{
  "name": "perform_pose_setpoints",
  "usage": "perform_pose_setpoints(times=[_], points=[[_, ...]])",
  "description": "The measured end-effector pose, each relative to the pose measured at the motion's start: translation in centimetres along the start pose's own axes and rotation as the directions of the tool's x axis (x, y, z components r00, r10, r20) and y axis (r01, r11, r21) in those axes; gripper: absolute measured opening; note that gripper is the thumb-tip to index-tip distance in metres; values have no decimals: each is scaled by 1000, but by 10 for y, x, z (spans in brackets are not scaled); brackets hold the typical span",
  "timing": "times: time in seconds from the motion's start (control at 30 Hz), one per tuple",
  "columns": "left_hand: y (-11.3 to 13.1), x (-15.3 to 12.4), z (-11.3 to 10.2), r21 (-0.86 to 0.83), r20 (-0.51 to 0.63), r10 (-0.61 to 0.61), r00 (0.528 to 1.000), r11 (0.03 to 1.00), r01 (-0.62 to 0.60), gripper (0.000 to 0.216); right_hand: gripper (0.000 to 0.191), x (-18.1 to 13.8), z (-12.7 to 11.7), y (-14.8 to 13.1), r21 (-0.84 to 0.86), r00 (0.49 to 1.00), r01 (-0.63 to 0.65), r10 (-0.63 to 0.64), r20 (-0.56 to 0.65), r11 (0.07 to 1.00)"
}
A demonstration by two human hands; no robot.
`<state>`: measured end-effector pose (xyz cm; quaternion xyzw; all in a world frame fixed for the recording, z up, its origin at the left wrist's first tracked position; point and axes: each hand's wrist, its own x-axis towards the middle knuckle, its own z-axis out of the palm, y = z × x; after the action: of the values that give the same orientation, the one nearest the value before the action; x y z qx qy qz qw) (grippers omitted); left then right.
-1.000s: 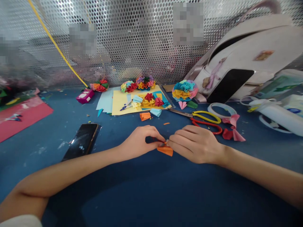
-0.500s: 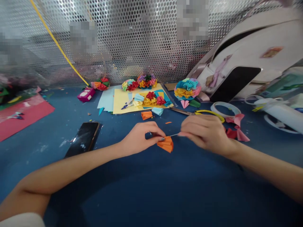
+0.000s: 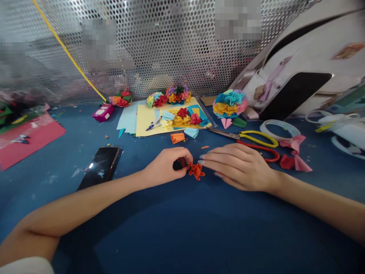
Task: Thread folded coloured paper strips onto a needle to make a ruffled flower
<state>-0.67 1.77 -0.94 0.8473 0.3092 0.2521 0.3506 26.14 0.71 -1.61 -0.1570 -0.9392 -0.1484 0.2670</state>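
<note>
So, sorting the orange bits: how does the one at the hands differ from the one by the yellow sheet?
The near orange piece is bunched into a ruffled rosette; the far orange piece, by the yellow sheet, is a flat pleated stack. The left hand pinches the first; the second lies free on the table. Both are orange paper.

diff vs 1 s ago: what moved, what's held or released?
The orange paper piece went from a flat pleated fan to a bunched rosette. The right hand pulled away to its right, drawing a thin strand, then came back and now lies open, fingertips beside it. The left hand still pinches it. The phone and scissors stayed put.
</note>
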Motion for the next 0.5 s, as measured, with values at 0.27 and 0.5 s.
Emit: perform_pose_setpoints(times=[0.27,0.5], points=[[-1,1,-1,-13,15,-24,1000,1000,24,11,39,4,2,-1,51,995,26,-30,91,998],[-4,3,-2,16,33,23,999,1000,-23,13,44,-5,9,1,168,995,-86,78,56,982]])
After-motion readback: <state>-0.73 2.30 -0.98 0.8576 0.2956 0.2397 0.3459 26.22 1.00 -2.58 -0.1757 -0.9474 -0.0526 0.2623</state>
